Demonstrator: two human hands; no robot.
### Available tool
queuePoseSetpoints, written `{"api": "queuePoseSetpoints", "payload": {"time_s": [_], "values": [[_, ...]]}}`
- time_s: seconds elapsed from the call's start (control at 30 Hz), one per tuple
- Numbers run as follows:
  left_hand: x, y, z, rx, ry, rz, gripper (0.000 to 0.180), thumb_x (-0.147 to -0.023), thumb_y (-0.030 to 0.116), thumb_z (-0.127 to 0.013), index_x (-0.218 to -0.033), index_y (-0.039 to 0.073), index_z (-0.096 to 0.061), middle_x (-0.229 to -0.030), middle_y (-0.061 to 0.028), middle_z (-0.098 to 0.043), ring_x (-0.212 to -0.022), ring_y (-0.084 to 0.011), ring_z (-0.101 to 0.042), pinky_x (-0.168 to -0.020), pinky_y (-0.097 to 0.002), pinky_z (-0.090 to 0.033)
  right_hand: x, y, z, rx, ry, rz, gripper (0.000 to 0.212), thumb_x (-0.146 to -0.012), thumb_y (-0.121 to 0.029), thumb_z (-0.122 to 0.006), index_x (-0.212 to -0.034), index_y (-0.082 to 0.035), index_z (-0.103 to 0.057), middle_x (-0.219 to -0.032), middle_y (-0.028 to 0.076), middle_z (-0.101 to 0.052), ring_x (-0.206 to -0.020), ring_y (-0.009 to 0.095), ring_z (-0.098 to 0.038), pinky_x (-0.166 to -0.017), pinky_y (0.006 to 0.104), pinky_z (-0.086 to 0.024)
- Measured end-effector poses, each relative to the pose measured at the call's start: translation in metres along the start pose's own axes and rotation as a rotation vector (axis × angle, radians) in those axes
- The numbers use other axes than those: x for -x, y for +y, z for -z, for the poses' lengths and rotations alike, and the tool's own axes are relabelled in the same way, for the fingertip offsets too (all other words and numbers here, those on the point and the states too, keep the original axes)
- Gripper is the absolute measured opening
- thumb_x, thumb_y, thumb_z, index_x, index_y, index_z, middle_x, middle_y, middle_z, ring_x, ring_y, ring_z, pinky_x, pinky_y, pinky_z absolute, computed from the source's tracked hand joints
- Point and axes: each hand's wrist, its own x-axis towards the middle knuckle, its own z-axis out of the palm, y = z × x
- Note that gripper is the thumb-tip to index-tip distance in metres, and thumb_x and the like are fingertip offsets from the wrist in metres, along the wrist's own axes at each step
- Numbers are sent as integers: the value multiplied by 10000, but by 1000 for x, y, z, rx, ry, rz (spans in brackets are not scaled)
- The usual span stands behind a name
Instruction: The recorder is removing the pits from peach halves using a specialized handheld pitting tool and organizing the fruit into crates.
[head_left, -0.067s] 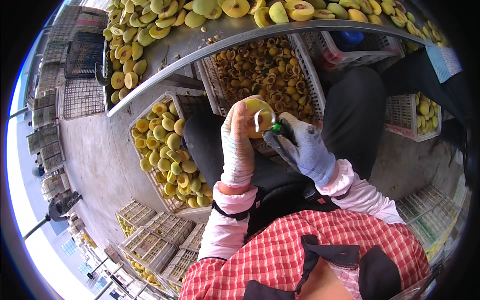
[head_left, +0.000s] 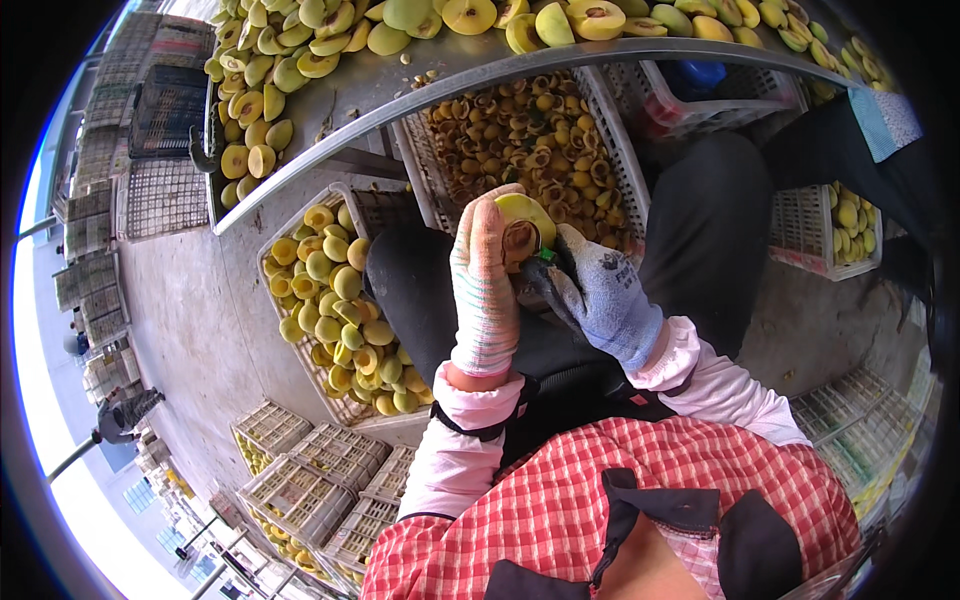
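In my gloved left hand (head_left: 484, 270) I hold a yellow-green peach half (head_left: 530, 212), its cut face with the brown stone hollow turned toward my right hand. My right hand (head_left: 612, 300), in a blue-grey glove with dark fingers, is closed round a pitting knife (head_left: 545, 255) with a green part at its neck. Its curved metal blade is at the stone hollow and mostly hidden. Both hands are above my lap, close to the near end of a crate (head_left: 618, 135) full of brown scooped-out stones and pieces.
Left of my knee stands a crate (head_left: 290, 345) of hollowed peach halves. Ahead, a metal-edged table (head_left: 375, 95) bears many peach halves. More crates (head_left: 325, 465) are stacked at the lower left. Another crate (head_left: 800, 232) of fruit stands at right, beside another person's leg (head_left: 835, 150).
The pitting knife's blade, clearly visible before, is now mostly hidden at the stone hollow. The peach half has tilted, my left hand has shifted slightly right, and my right hand has turned.
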Motion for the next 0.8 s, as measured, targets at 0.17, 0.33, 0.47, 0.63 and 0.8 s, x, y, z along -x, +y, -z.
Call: {"api": "queuePoseSetpoints", "payload": {"time_s": [0.17, 0.33, 0.47, 0.63, 0.8], "values": [[7, -5, -13, -120, 96, -165, 362, -977, 358, -492, -1083, 32, -606, -950, -22, -597, -838, -87, -544, -767, -227, -452, 11, 2, -5, 4, 111, 51, 249, -907, -172, -555, -1047, 32, -533, -792, 226, -612, -729, 397, -613, -616, 431, -476], [5, -9, -10, -223, 102, -228, 311, -974, 312, -518, -1022, 23, -622, -881, -22, -605, -787, -77, -527, -732, -233, -449, 13, -1, -1, -34, 52, 65, 271, -930, -181, -541, -1054, 60, -538, -795, 204, -620, -730, 376, -613, -660, 417, -481], [0, -4, -8, -326, -14, -197, 271, -959, 280, -556, -998, 20, -620, -804, -14, -615, -688, -71, -525, -624, -221, -453, 11, -1, -2, -487, 0, -42, 347, -961, -316, -518, -977, 29, -555, -694, 120, -598, -533, 253, -567, -509, 364, -453], [-2, -1, 4, -384, -75, -127, 249, -921, 255, -597, -940, 9, -633, -703, -54, -640, -643, -95, -607, -584, -252, -484, 18, -10, 11, -1244, -475, -1010, 496, -943, -566, -422, -825, -98, -532, -499, -10, -402, -310, 87, -321, -291, 231, -230], [-4, -19, 12, -586, 5, -213, 249, -895, 286, -612, -870, 39, -631, -655, -121, -635, -576, -225, -632, -576, -321, -500, 26, 7, 1, -1353, -483, -1196, 540, -914, -630, -412, -777, -120, -526, -491, -22, -381, -312, 96, -312, -287, 239, -245]]}}
